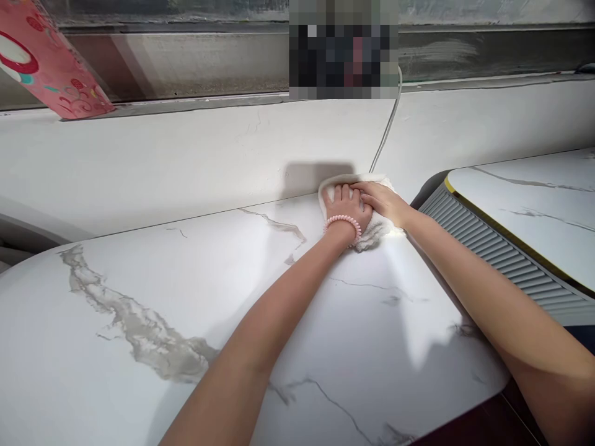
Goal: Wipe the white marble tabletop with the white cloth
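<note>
A whitish cloth lies bunched on the marble-patterned table, close to the wall. My left hand, with a pink coiled band around its wrist, presses flat on the cloth with its fingers spread. From the right, my right hand rests on the same cloth, its fingers stretched out toward the left hand and touching or overlapping it. Part of the cloth is hidden under both hands.
A white wall borders the table's far edge, with a cable running down it. Above stands a pink patterned box-like item on the ledge. Right of the table is another marble-topped piece with ribbed grey sides.
</note>
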